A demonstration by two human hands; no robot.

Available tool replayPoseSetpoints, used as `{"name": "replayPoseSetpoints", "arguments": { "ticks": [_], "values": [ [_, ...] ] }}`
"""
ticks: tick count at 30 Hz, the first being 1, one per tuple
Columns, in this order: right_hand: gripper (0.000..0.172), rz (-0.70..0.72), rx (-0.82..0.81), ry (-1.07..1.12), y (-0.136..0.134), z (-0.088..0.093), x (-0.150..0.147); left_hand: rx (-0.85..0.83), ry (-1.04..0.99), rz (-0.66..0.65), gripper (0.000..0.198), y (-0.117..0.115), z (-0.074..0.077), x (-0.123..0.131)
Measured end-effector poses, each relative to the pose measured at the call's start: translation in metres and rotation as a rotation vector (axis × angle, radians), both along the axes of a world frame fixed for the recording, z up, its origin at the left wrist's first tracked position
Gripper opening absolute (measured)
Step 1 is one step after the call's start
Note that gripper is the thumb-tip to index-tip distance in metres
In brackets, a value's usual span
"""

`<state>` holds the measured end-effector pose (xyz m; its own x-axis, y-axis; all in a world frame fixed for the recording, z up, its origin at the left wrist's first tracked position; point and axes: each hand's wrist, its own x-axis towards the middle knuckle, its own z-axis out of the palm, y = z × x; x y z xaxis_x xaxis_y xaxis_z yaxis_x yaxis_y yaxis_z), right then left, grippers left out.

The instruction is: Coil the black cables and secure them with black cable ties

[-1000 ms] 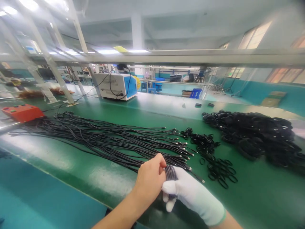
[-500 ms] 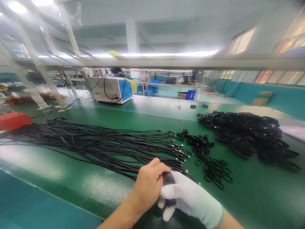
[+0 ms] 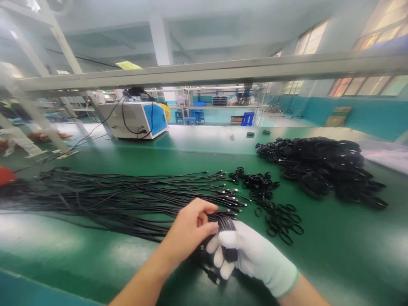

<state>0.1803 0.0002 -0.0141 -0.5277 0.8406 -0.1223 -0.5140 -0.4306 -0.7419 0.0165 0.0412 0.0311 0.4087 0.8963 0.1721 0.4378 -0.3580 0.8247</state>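
In my right hand (image 3: 242, 250), which wears a white glove, a coiled black USB cable (image 3: 227, 225) is gripped between thumb and fingers. One end of that cable, a plug (image 3: 213, 276), dangles below the coil. My left hand (image 3: 191, 225) is bare, its thumb and index finger apart beside the coil; the thumb tip is at the coil's edge, and I cannot tell whether it touches. Behind the hands, long black cables (image 3: 127, 195) lie stretched across the green table (image 3: 105, 250), their plugs pointing right. Small black rings (image 3: 283, 221) lie loose to the right of the plugs.
A heap of coiled black cables (image 3: 318, 165) lies at the right. At the back left stands a white and blue machine (image 3: 137, 121) with cords. A metal rail (image 3: 207, 74) crosses above the table. A red object (image 3: 5, 175) sits at the left edge.
My left hand has opened and drawn slightly left off the coil. More of the coil and a dangling plug now show. The view has shifted a little to the right.
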Motion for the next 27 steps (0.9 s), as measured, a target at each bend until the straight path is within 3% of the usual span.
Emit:
{"name": "replayPoseSetpoints", "arguments": {
  "ticks": [3,5,7,9,15,19,22,27],
  "values": [
    [0.034,-0.212,-0.02,0.079,0.009,0.016,0.028,-0.005,-0.002,0.041,0.02,0.03,0.011,0.001],
    [0.033,-0.458,-0.038,0.089,0.017,0.027,0.052,0.043,0.097,0.036,0.019,0.049,0.012,0.011],
    [0.032,-0.722,-0.067,0.074,0.022,0.034,0.075,0.113,0.208,-0.027,0.016,0.062,0.009,0.027],
    [0.032,-0.865,-0.092,0.092,0.025,0.038,0.094,0.162,0.269,-0.116,0.012,0.067,0.003,0.048],
    [0.03,-0.82,-0.099,0.116,0.025,0.037,0.106,0.166,0.288,-0.283,0.01,0.058,-0.027,0.114],
    [0.037,-0.79,-0.069,0.02,0.025,0.037,0.096,0.102,0.224,-0.321,0.005,0.056,-0.044,0.137],
    [0.042,-0.793,0.011,-0.141,0.026,0.036,0.09,0.024,0.113,-0.295,0.006,0.059,-0.036,0.128],
    [0.051,-0.807,0.093,-0.265,0.029,0.032,0.067,-0.205,-0.103,-0.253,0.02,0.043,-0.006,0.086]
  ]
}}
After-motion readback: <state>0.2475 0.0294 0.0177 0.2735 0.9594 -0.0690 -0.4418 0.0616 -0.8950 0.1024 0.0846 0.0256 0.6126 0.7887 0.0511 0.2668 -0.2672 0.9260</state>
